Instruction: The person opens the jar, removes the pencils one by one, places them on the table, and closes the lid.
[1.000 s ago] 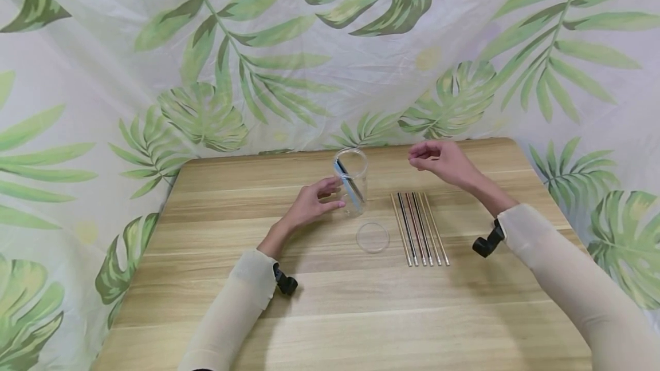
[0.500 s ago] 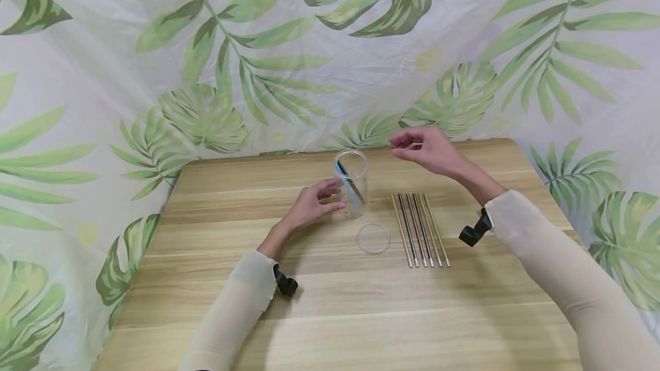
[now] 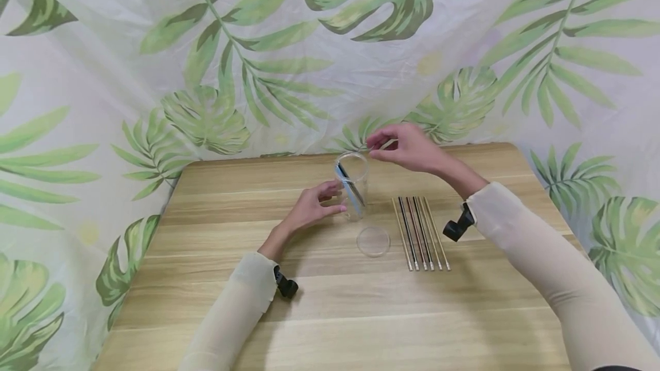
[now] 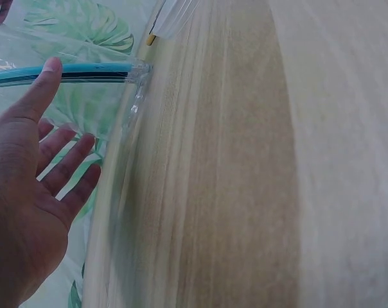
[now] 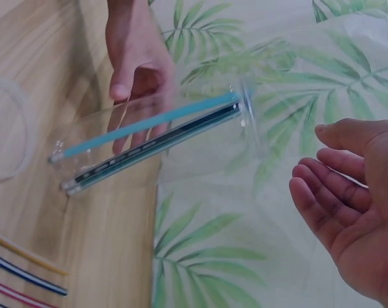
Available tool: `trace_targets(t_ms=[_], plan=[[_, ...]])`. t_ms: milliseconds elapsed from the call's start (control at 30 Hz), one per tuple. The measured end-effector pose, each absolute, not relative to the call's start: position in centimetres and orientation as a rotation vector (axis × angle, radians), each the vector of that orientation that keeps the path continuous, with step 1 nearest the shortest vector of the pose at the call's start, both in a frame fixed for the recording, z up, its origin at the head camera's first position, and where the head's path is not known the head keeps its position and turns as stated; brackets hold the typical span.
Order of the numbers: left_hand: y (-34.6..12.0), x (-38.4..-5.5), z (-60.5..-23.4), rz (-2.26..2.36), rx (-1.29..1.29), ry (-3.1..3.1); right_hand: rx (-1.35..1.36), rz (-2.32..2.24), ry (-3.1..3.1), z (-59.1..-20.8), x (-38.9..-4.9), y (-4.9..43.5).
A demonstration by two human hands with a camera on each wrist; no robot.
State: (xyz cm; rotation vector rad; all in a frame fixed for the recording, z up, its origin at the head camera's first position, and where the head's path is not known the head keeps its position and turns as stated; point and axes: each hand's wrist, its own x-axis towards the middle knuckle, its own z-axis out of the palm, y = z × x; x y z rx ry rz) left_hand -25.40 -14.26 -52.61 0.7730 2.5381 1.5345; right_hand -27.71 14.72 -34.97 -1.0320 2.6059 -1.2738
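A clear plastic jar (image 3: 365,188) stands open-topped near the back of the table. Inside it lean a light blue pencil (image 5: 155,120) and a dark pencil (image 5: 162,138). My left hand (image 3: 311,205) holds the jar from the left, thumb in front and fingers behind; the fingers show through its wall in the right wrist view. Just right of the jar's rim, my right hand (image 3: 407,146) hovers with loosely bent fingers and nothing between them. To the right of the jar, several pencils (image 3: 424,233) lie side by side, some plain wood, some black, one red.
A round clear lid (image 3: 373,242) lies flat on the wooden table (image 3: 330,325), in front of the jar and left of the pencil row. Behind the table's back edge hangs a leaf-patterned cloth (image 3: 289,73).
My right hand has moved left, from behind the pencil row to beside the jar's rim. The left hand has stayed at the jar, and the pencils and lid have not moved.
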Motion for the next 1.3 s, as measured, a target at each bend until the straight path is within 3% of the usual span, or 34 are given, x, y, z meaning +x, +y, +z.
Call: trace_targets(t_ms=[1300], plan=[[-14.1,-25.5,-52.8,1.594,0.793,2.529,-1.114,-0.728,2.641,-34.4,-28.1,8.2]])
